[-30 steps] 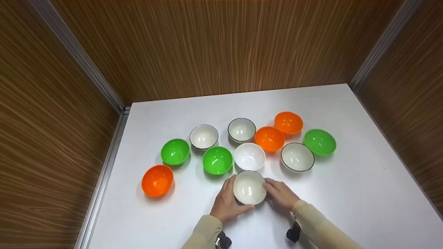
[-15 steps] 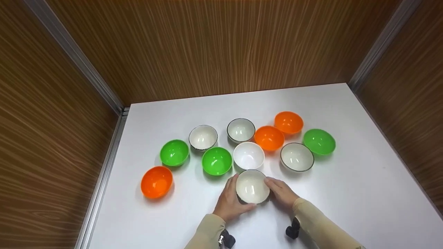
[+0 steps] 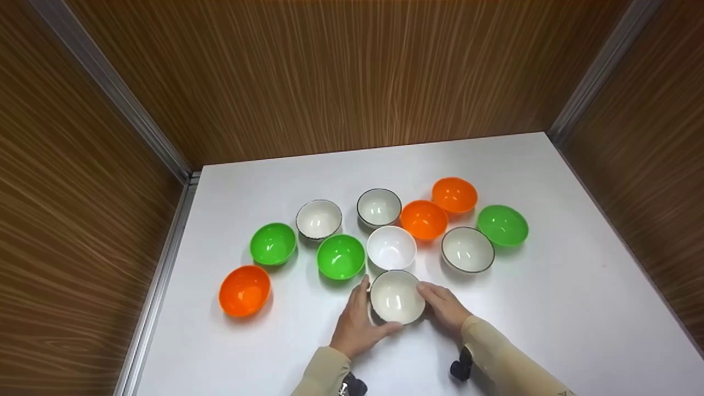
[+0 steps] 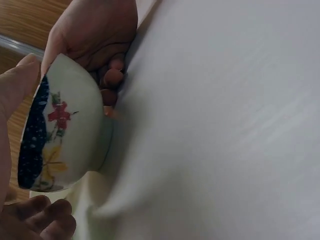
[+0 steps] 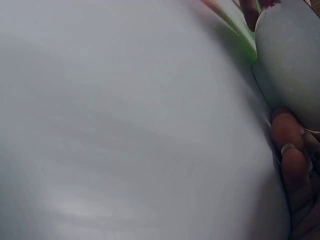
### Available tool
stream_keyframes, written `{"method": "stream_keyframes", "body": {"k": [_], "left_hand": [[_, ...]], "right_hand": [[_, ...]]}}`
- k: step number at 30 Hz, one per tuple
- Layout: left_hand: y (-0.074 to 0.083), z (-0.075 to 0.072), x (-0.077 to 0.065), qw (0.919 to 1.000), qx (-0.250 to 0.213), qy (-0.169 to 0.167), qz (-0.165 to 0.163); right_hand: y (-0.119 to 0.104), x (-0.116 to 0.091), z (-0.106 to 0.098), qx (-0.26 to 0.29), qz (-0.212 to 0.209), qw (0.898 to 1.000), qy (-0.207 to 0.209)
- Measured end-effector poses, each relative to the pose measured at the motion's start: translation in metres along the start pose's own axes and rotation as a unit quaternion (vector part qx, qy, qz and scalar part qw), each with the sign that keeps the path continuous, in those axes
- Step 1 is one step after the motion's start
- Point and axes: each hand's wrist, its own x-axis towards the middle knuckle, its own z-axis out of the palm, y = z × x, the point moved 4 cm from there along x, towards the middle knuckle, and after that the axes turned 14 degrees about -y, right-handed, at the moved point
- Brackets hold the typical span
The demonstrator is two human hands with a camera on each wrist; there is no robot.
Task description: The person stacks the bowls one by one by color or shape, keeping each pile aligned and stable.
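A porcelain bowl [image 3: 397,297] stands at the near middle of the table, just in front of a plain white bowl [image 3: 391,247]. In the left wrist view its outside shows a dark blue rim band [image 4: 34,137] and painted red and yellow flowers. My right hand [image 3: 444,308] grips it from the right, thumb over the rim and fingers [image 5: 287,135] low on its side. My left hand [image 3: 355,325] is spread round the left side, its thumb at the near rim. A small gap shows between the left fingers [image 4: 47,217] and the bowl.
Green bowls [image 3: 341,257], orange bowls [image 3: 245,291] and dark-rimmed white bowls [image 3: 467,250] stand upright beyond and to both sides of my hands on the white table [image 3: 577,308]. A green bowl [image 3: 502,225] is far right. Wood-grain panels [image 3: 352,71] enclose the back and sides.
The held bowl shifted slightly right, then back left in the view, while the camera drifted a little. My left fingers have loosened away from its side; the right hand keeps its grip.
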Motion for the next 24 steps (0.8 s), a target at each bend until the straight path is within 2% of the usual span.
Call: {"method": "stream_keyframes", "body": {"k": [5, 9, 15, 18, 24], "left_hand": [[-0.006, -0.034, 0.0, 0.995, -0.07, 0.058, -0.04], [-0.019, -0.069, 0.004, 0.9833, -0.118, 0.126, -0.059], [-0.044, -0.11, 0.015, 0.9643, -0.135, 0.205, -0.1], [-0.053, -0.122, 0.021, 0.9591, -0.133, 0.215, -0.127], [-0.061, -0.131, 0.038, 0.9598, -0.128, 0.177, -0.177]], "right_hand": [[0.015, 0.006, -0.003, -0.013, -0.011, 1.0, 0.014], [0.018, 0.008, -0.002, -0.007, -0.01, 1.0, 0.013], [0.019, 0.008, -0.001, -0.003, -0.01, 1.0, 0.012], [0.019, 0.008, -0.001, 0.006, -0.01, 1.0, 0.011], [0.018, 0.008, -0.001, 0.008, -0.015, 1.0, 0.015]]}}
